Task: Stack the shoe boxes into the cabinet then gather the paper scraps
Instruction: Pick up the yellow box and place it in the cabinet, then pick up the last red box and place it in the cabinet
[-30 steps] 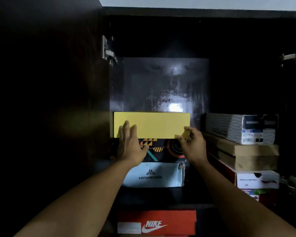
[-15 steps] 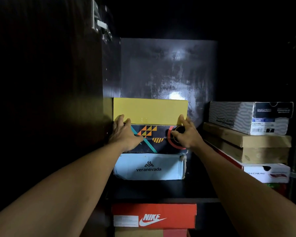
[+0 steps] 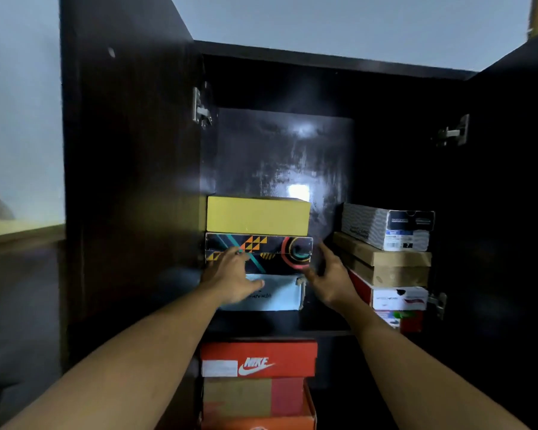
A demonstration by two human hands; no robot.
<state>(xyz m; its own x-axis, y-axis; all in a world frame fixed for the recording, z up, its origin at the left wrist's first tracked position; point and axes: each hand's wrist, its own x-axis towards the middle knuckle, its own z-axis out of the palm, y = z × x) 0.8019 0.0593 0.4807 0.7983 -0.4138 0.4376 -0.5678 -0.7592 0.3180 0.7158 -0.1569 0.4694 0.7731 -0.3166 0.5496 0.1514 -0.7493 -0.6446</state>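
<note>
A yellow shoe box (image 3: 257, 215) tops the left stack on the upper shelf of the dark cabinet (image 3: 292, 332). Under it lie a black patterned box (image 3: 280, 251) and a light blue box (image 3: 280, 293). My left hand (image 3: 232, 279) is in front of the black and blue boxes with fingers straight, holding nothing. My right hand (image 3: 331, 276) hovers at the right end of the same boxes, fingers spread and relaxed. No paper scraps are in view.
A second stack stands at the right: a grey patterned box (image 3: 385, 226), brown boxes (image 3: 385, 259) and a red-and-white box (image 3: 398, 297). Below the shelf sit a red Nike box (image 3: 258, 358) and more boxes. Both cabinet doors (image 3: 125, 181) hang open. A pale counter (image 3: 19, 231) lies far left.
Both hands have left the yellow box and drawn back and down, in front of the lower boxes. The camera has pulled back, showing the cabinet top and the wall.
</note>
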